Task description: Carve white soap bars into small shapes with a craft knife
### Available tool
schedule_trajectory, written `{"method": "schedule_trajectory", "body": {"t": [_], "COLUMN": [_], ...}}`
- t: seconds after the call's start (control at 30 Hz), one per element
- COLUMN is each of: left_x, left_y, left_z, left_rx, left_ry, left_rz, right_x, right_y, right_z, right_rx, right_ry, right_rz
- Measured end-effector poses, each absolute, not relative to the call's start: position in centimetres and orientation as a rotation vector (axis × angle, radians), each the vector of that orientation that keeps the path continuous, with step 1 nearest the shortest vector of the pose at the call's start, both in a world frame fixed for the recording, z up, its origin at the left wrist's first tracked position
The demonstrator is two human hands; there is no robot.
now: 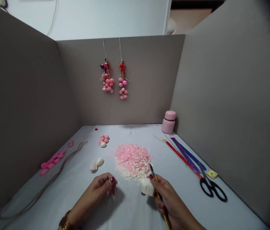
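Cannot see the end of the knife [160, 195], cut off below the right grip [168, 195], nor the covered edge of the block [146, 187] against it. Cannot make out the blurred fingertips [112, 188] of the left grip [102, 186], nor all of the watch [64, 220] below, cut off.

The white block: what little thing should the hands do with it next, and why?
Probably the left hand should take the white block, because the right hand has both the block and the knife, while the left is off to the side.
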State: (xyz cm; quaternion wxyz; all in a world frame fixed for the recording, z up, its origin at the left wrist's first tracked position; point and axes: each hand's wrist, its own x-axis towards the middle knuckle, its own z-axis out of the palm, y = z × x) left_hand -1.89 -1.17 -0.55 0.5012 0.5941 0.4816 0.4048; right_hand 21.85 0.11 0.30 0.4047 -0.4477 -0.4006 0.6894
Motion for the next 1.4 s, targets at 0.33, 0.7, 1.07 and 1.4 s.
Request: {"method": "schedule_trajectory", "body": {"t": [0.33, 0.7, 1.07, 1.4], "left_x": [1.4, 2.1, 1.6, 1.5], "left_y": [-2.3, -2.6, -2.6, -3.2], "left_z": [-1.2, -2.0, -1.9, -0.9], "left_rx": [1.624, 1.981, 1.995, 1.846], "left_ry": [1.105, 1.069, 1.352, 1.639], "left_rz": [0.932, 0.940, 0.906, 0.839], "right_x": [21.0, 20.6, 21.4, 21.4], "right_y": [0.0, 0.2, 0.7, 0.3], "right_z": [-1.4, -2.2, -1.0, -0.9], "right_rx": [-0.993, -0.796, -1.160, -1.067], "right_ry": [-1.144, -1.308, -1.227, -1.339], "right_rz": [1.751, 1.738, 1.732, 1.663]}}
